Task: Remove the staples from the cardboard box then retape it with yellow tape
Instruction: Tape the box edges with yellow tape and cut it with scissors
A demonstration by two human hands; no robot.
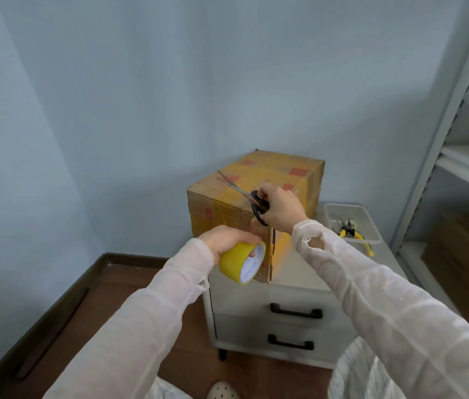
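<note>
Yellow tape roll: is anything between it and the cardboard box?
Nothing visible. The left hand holds the yellow tape roll at the near corner of the cardboard box; the scissors in the right hand are higher, over the box top.

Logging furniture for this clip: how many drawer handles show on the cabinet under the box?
2. On the cabinet: upper handle on the top drawer, lower handle on the drawer beneath. The right sleeve covers its right side, so another could be hidden.

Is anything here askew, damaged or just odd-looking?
Only mildly. The cardboard box looks scuffed and creased, with uneven patches of yellow tape. Beside it, one handle of the yellow pliers pokes out over the rim of the clear tray.
</note>
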